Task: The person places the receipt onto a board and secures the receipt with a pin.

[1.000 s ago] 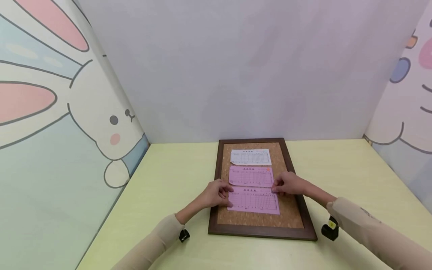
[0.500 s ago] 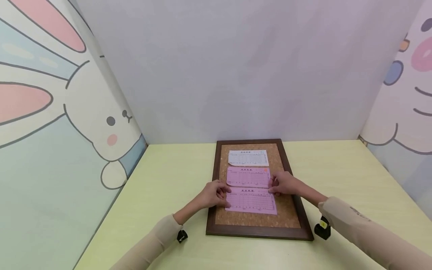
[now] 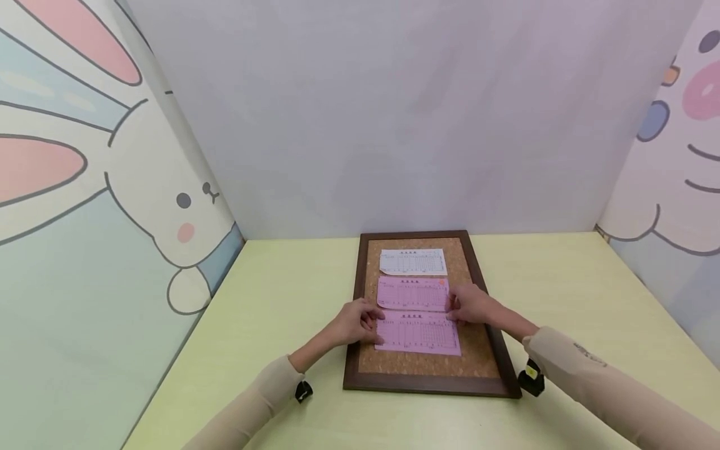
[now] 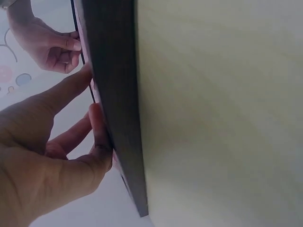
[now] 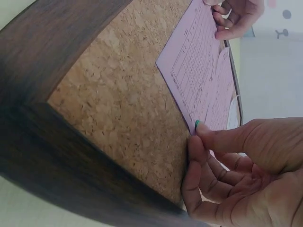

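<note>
A pink printed slip [image 3: 419,334] lies lowest on the framed corkboard [image 3: 430,384]. My left hand [image 3: 354,323] rests at its left edge, fingertip at the upper corner and thumb [image 4: 97,161] lower down, spread apart. At the slip's upper right corner my right hand [image 3: 472,304] pinches a small green thumbtack [image 5: 197,124] between thumb and index finger; its point is hidden. Another pink slip [image 3: 410,294], with an orange dot [image 3: 441,282] at its upper right corner, lies just above. Topmost is a white slip [image 3: 413,262], its lower left corner curled.
The corkboard's dark wooden frame [image 4: 113,85] lies on a pale yellow table [image 3: 292,275]. A plain grey wall [image 3: 394,125] stands behind, with cartoon-printed panels [image 3: 169,169] at both sides. A black wrist device [image 3: 530,378] hangs beneath the right sleeve.
The head view has shifted slightly. My right wrist has swung a little inward towards the board while its fingertips stay at the slip's corner. My left hand keeps its place.
</note>
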`<action>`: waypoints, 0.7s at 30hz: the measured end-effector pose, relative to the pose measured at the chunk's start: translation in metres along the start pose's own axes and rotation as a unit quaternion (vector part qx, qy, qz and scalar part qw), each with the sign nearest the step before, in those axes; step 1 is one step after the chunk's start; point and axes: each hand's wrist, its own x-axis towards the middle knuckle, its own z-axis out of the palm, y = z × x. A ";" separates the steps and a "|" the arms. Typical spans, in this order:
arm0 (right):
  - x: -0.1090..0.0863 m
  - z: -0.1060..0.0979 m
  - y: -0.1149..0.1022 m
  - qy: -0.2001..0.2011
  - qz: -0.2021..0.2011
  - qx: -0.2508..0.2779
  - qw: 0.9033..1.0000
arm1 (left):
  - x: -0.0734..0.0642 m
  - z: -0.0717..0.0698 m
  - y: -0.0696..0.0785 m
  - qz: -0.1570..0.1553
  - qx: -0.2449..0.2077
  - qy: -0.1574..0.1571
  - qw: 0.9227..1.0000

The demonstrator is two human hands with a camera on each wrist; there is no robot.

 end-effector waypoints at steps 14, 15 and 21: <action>-0.004 -0.058 0.051 0.010 -0.034 -0.010 0.999 | 0.023 -0.057 -0.025 0.020 0.023 0.017 0.999; -0.004 -0.062 0.053 0.017 -0.040 -0.018 0.999 | 0.025 -0.061 -0.029 0.016 0.034 0.024 0.999; -0.005 -0.076 0.068 0.079 -0.034 -0.064 0.994 | 0.035 -0.076 -0.048 0.017 0.129 0.054 0.990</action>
